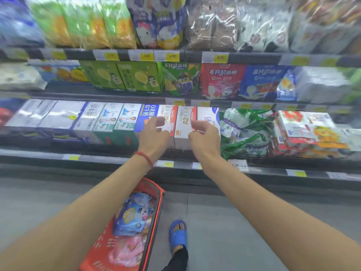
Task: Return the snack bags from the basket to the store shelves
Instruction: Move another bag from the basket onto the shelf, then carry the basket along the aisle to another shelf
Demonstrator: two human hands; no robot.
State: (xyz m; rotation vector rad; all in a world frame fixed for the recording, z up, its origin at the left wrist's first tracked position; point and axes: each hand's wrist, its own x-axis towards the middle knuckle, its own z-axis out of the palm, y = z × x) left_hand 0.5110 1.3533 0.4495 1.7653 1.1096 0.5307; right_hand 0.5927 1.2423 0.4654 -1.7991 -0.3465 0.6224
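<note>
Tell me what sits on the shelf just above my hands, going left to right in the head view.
Blurred whitish pack → pack with orange fruit → green lemon boxes → green cartoon bag → red cartoon bag → blue cartoon bag → blurred white pack.

A row of upright cartons stands side by side: a white A2 carton (182, 124), a blue carton (147, 116) near its left, and white-and-green ones further left. Above them sit green boxes (125, 77) printed with a yellow fruit. Yellow price tags (172, 56) run in lines. A blue sandal (178, 234) rests on the grey floor (234, 222).
</note>
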